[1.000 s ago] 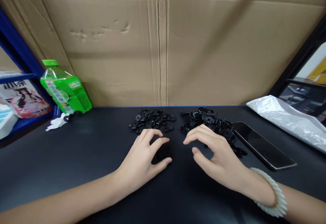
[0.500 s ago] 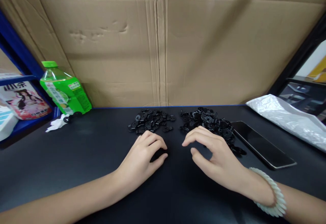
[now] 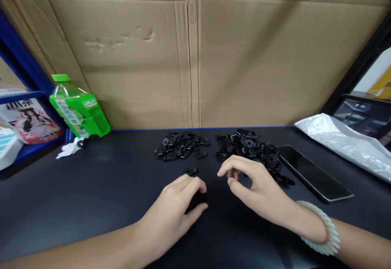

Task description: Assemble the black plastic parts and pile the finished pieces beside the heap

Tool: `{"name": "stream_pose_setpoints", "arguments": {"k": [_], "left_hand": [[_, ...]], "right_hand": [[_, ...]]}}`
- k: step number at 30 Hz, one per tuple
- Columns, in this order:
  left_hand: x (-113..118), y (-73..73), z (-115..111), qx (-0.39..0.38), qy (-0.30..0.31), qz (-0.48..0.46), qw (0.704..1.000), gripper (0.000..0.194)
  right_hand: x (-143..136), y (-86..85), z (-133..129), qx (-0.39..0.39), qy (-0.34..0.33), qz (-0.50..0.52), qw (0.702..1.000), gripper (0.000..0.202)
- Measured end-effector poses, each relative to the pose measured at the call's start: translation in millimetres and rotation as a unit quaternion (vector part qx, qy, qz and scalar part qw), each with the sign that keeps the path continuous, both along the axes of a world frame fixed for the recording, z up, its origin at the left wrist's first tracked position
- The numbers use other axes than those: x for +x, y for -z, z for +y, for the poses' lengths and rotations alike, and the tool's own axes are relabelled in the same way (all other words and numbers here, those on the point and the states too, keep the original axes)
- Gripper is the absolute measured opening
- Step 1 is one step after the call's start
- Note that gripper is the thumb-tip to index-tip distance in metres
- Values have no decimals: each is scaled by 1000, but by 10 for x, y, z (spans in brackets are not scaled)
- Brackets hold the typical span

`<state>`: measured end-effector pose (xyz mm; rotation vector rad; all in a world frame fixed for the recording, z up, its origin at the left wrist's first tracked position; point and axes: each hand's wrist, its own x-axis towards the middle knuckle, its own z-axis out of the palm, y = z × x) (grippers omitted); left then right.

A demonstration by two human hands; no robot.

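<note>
My left hand point(image 3: 180, 203) is over the black table, thumb and fingers apart, and nothing shows between them. Just beyond its fingers lies a single small black plastic part point(image 3: 191, 171) with a perforated round end. Farther back is a pile of similar black parts point(image 3: 180, 144). My right hand point(image 3: 253, 187) hovers with curled fingers and a gap between thumb and forefinger, no object visible there. Behind it spreads a second heap of black perforated discs point(image 3: 249, 142), partly hidden by the hand. A pale beaded bracelet point(image 3: 324, 228) circles my right wrist.
A phone point(image 3: 314, 173) lies right of the disc heap, near a silvery plastic bag point(image 3: 342, 142). At the left stand a green drink bottle point(image 3: 81, 112) and a crumpled tissue point(image 3: 69, 148) beside a blue shelf point(image 3: 23, 148). A cardboard wall point(image 3: 137, 65) closes the back.
My left hand has drawn back toward me and slightly right, uncovering the single black part in front of the pile. My right hand has barely moved.
</note>
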<state>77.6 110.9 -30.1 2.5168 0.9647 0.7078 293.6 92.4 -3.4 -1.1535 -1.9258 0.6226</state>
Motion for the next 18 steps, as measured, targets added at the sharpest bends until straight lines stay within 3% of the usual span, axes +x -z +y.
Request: {"name": "stream_pose_setpoints", "arguments": {"k": [2, 4, 7, 10, 13, 18], "left_hand": [[2, 2, -19, -15, 9, -43, 999, 20], [16, -10, -52, -40, 28, -108, 993, 20], [50, -34, -114, -73, 61, -201, 975, 20], [80, -44, -158, -83, 66, -250, 962, 23], [94, -41, -172, -86, 63, -259, 960, 26], [89, -37, -170, -82, 55, -262, 960, 31]], "right_hand": [[-5, 22, 8, -76, -17, 45, 996, 23], [-19, 53, 9, -194, -74, 135, 969, 28], [-65, 93, -11, -372, -194, 268, 867, 45], [-132, 113, -37, -453, -270, 317, 789, 45], [-183, 125, -46, -458, -303, 325, 770, 43], [-198, 120, -46, -453, -318, 303, 776, 49]]}}
